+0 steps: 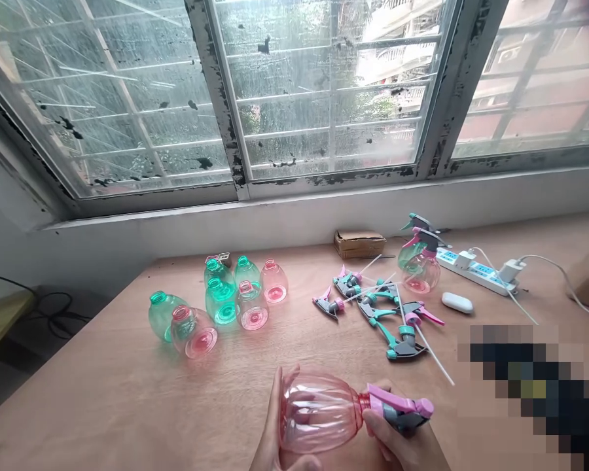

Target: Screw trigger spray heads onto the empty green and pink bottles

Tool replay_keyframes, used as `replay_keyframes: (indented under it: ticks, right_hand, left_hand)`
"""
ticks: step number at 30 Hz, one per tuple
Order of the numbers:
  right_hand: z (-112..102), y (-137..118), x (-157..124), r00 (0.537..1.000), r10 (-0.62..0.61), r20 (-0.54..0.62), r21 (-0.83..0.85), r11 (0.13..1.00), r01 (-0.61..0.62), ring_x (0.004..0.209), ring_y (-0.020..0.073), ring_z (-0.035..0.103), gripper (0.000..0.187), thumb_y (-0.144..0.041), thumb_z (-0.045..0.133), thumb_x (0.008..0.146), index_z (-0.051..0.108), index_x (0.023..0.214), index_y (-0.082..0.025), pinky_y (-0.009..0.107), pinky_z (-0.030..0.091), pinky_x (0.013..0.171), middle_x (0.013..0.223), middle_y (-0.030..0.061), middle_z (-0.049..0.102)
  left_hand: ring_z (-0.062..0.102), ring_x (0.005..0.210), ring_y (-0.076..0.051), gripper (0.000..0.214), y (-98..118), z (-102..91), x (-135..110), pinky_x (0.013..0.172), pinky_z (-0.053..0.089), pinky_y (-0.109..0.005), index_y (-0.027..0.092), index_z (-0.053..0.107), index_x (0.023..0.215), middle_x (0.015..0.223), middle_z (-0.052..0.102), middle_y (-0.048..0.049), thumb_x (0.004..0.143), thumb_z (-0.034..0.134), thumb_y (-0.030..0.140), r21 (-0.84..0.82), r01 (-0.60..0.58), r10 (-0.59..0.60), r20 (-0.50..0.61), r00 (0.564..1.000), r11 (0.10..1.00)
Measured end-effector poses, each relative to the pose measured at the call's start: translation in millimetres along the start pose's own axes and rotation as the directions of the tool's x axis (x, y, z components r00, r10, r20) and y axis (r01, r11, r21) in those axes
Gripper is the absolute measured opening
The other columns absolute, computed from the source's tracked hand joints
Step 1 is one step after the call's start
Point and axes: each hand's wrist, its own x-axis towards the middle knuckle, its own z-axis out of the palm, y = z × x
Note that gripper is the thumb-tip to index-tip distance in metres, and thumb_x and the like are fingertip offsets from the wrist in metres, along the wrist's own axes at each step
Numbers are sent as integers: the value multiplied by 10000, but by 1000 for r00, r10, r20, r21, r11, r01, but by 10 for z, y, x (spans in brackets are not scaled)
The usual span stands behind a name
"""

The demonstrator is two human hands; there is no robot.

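Observation:
A clear pink spray bottle (319, 409) lies on its side in the air above the table's front, its base toward the left. My left hand (273, 425) is wrapped around the base end. My right hand (397, 438) grips the collar of the pink and grey trigger sprayer (400, 407), which sits on the bottle's neck. Whether the collar is fully screwed on, I cannot tell. Beyond my hands lies a pile of loose trigger sprayers (373, 304) in pink, teal and grey, with white dip tubes.
Several open green bottles (222, 301) and pink bottles (195, 332) stand at the left. Two bottles with sprayers (421, 265) stand back right, near a power strip (478, 269), a white case (457, 303) and a cardboard box (359, 244). A blurred patch covers the right front.

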Motion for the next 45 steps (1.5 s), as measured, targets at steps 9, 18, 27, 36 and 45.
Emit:
replay_keyframes:
  ticks: [9,18,27,36,45]
  right_hand:
    - [-51,109,40,998,61,28,50,997,-62,462,123,334,512,-686,833,781,699,834,-195,267,222,477,501,-72,439]
    - [-34,142,24,999,8,51,20,1000,-9,454,106,300,495,-675,821,806,689,872,-203,280,204,489,486,-91,422]
    - [-32,21,26,999,44,16,9,999,-44,438,136,368,475,-672,820,797,657,800,-226,261,272,453,475,-72,447]
    - [-36,68,-10,998,37,43,55,998,-39,481,115,335,487,-650,837,797,705,884,-190,275,203,498,550,-55,507]
    - [-18,56,-23,1000,9,29,78,997,-12,473,130,332,478,-656,859,765,718,888,-217,293,316,535,501,-87,444]
  left_hand:
    - [347,1563,-379,1014,-11,53,8,1267,292,-503,413,215,1664,1750,294,-58,848,799,558,68,128,-121,-100,988,989]
    - [360,1566,-402,1155,175,22,52,1294,262,-498,257,292,1669,1715,377,-152,739,861,637,-71,221,-226,-63,972,973]
    - [347,1575,-388,1186,236,91,23,1316,122,-553,361,134,1689,1709,405,-78,781,878,530,-18,247,-247,-83,965,969]
    - [376,1539,-470,1181,256,39,66,1271,285,-584,289,342,1652,1680,443,-144,670,954,527,-27,267,-268,-68,961,963]
    - [353,1558,-444,1197,263,75,15,1284,261,-551,319,278,1669,1697,422,-118,692,922,575,-71,268,-272,-48,961,961]
